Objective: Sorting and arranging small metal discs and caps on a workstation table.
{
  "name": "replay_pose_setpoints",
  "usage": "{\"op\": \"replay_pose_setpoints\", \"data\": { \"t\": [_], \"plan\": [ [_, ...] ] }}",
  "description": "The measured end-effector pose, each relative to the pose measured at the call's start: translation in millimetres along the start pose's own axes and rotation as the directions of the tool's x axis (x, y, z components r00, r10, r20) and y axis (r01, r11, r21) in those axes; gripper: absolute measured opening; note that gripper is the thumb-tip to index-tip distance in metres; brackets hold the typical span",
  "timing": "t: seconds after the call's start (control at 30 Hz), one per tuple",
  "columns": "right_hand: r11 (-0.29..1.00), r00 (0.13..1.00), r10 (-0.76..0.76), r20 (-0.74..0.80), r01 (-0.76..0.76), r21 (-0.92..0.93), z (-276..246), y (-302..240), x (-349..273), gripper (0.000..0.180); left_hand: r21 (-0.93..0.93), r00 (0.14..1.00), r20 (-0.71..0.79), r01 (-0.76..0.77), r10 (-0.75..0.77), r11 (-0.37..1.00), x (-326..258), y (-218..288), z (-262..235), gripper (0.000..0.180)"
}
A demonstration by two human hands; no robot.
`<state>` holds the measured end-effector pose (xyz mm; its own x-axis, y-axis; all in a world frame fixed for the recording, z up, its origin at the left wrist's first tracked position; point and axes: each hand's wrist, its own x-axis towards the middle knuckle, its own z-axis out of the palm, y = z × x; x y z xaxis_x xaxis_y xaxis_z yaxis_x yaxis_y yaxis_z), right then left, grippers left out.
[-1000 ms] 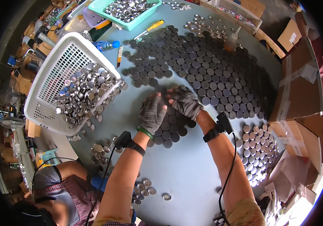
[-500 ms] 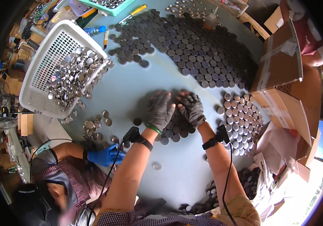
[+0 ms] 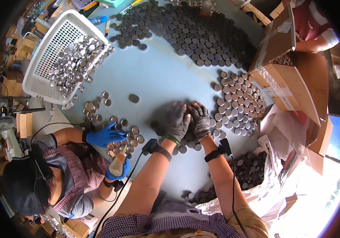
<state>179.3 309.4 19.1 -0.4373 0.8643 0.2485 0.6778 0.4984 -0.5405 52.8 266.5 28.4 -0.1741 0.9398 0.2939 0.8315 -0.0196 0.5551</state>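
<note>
My left hand [image 3: 176, 125] and my right hand [image 3: 199, 121], both in dark grey fingerless gloves, lie side by side on a cluster of dark round discs [image 3: 183, 150]. Their fingers point away from me, stretched out and pressed flat rather than wrapped round anything. The palms hide most of the cluster; a few discs show between and below the wrists. Close to the right hand, a group of shiny silver-brown discs [image 3: 237, 99] lies on the blue-grey table [image 3: 138, 75]. One dark disc [image 3: 134, 98] sits alone to the left.
A broad field of dark discs [image 3: 201, 43] covers the far side. A white basket [image 3: 35, 81] of metal caps stands at left, a cardboard box [image 3: 275, 85] at right. A co-worker's blue-gloved hand [image 3: 102, 137] is near loose discs; their other holds a squeeze bottle [image 3: 117, 164].
The view has shifted. My hands have come nearer to me and closer to the silver-brown discs on the right. The co-worker's second gloved hand has appeared with the bottle.
</note>
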Motion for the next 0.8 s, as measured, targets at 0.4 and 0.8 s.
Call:
{"op": "replay_pose_setpoints", "data": {
  "t": [0.4, 0.8],
  "plan": [
    [0.997, 0.994, 0.065, 0.091, -0.06, -0.048, -20.8, -29.8, -85.9, 0.058, -0.017, 0.997, 0.066, 0.048, -0.046, 0.999, -77.2, 37.3, -9.7, 0.039],
    [0.998, 0.986, 0.003, 0.167, 0.009, -0.069, -45.4, -62.6, -177.2, 0.049, -0.152, 0.987, 0.161, 0.021, 0.004, 0.988, -160.7, 67.2, -49.1, 0.041]
  ]
}}
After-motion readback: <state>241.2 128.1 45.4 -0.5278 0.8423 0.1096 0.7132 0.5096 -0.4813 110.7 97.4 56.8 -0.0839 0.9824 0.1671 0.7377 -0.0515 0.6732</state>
